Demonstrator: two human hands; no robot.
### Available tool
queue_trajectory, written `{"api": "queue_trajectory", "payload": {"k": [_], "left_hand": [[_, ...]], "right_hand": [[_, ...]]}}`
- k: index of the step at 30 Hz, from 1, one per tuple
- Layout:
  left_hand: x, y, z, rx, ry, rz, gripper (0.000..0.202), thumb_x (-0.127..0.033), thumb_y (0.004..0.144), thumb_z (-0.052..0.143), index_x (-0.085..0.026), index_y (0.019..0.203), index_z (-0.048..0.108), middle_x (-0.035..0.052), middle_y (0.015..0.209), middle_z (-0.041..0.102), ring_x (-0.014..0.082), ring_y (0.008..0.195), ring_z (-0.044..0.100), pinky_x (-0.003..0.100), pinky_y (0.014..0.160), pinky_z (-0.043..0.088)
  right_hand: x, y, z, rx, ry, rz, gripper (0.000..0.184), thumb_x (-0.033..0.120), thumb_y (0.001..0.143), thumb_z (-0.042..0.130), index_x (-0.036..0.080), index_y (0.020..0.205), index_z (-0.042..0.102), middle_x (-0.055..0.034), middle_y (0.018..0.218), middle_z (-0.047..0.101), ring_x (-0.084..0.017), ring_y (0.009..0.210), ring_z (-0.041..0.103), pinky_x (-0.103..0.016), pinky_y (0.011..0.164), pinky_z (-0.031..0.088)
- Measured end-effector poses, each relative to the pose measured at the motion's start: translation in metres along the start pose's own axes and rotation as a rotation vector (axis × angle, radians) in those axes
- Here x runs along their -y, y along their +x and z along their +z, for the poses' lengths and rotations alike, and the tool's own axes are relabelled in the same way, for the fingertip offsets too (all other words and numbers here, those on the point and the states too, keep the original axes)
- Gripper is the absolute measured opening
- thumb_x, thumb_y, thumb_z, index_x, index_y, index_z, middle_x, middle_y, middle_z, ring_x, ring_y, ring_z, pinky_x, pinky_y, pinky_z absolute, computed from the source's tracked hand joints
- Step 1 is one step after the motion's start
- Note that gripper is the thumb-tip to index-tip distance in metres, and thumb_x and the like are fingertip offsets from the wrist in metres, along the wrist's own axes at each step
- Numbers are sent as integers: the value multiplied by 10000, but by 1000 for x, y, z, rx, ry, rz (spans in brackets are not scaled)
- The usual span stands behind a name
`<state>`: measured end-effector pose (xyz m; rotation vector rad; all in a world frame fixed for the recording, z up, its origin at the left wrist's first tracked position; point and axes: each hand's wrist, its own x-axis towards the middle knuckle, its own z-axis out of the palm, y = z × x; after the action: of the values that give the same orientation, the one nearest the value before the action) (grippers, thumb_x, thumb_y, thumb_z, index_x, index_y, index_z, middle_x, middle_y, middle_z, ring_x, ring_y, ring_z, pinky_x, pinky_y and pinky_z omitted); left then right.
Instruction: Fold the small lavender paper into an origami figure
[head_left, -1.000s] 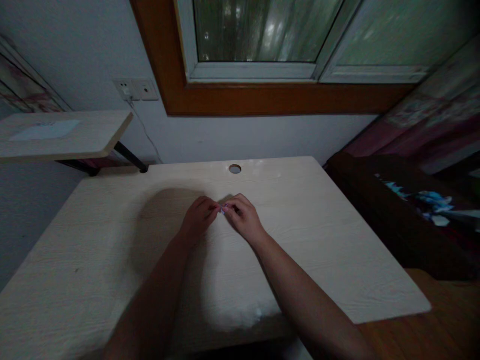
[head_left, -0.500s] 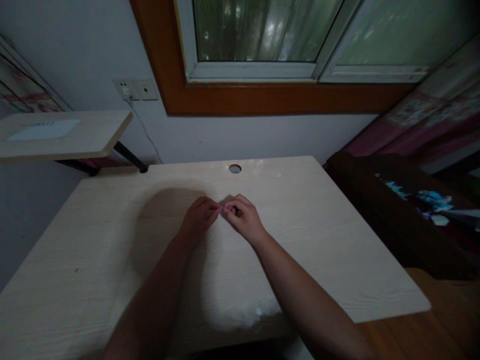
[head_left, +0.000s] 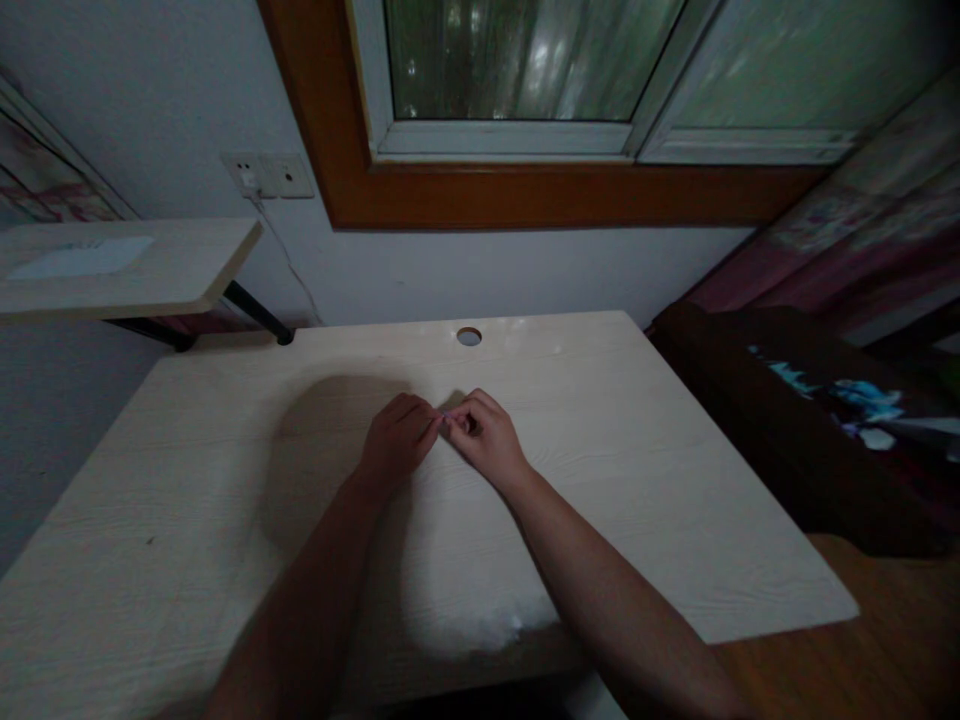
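My left hand (head_left: 399, 434) and my right hand (head_left: 485, 432) meet fingertip to fingertip over the middle of the light wooden desk (head_left: 637, 480). Between the pinched fingers shows a tiny purplish object (head_left: 444, 415), too small and mostly covered to name. The left thumb and fingers press together on its left side. On its right side the right thumb and forefinger close in a pinch, the other fingers curled. Near the front edge a clear, crumpled plastic-looking thing (head_left: 495, 632) lies between my forearms.
A raised shelf (head_left: 172, 290) with a paper (head_left: 82, 257) stands at the back left. A round cable hole (head_left: 469, 337) is near the desk's far edge. A white cord (head_left: 289, 255) hangs from a wall socket (head_left: 262, 176). Dark furniture (head_left: 750, 400) stands to the right.
My left hand has turned slightly, its fingers now covering more of the small object. The right hand stays almost in place. The whole view has shifted very slightly.
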<state>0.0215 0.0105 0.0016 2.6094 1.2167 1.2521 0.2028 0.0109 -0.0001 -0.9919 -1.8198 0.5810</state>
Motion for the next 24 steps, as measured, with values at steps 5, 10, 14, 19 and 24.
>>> {"api": "queue_trajectory", "payload": {"k": [5, 10, 14, 19, 24], "left_hand": [[2, -1, 2, -46, -22, -44, 65, -167, 904, 604, -205, 852, 601, 49, 825, 650, 198, 831, 596, 354, 782, 521], [3, -2, 4, -54, -91, -117, 60, -186, 921, 599, -209, 866, 605, 38, 840, 651, 187, 844, 604, 349, 799, 523], [4, -4, 4, -40, -132, -132, 30, -217, 936, 597, -213, 911, 615, 35, 876, 653, 185, 875, 603, 352, 826, 521], [4, -5, 3, 8, -118, -109, 63, -206, 947, 574, -208, 902, 619, 42, 877, 645, 193, 880, 575, 367, 838, 504], [1, -5, 2, 33, -111, -99, 111, -208, 958, 544, -208, 874, 615, 44, 861, 638, 197, 859, 561, 371, 838, 492]], "right_hand": [[-1, 1, 0, -28, 24, -5, 32, 200, 889, 643, 214, 886, 671, -12, 781, 544, -146, 692, 522, -281, 620, 428], [-2, 3, -3, 2, 64, 0, 39, 238, 915, 641, 224, 928, 675, -20, 822, 568, -147, 709, 529, -285, 635, 438], [-2, 4, -5, 25, 64, -8, 46, 251, 928, 631, 221, 926, 666, -27, 841, 571, -155, 748, 541, -287, 652, 440], [-1, 4, -7, 69, 58, -50, 66, 254, 946, 593, 223, 915, 642, -43, 870, 577, -179, 810, 550, -310, 697, 451], [-1, 4, -7, 116, 54, -74, 92, 255, 962, 549, 221, 913, 619, -55, 888, 568, -195, 843, 548, -328, 730, 461]]}}
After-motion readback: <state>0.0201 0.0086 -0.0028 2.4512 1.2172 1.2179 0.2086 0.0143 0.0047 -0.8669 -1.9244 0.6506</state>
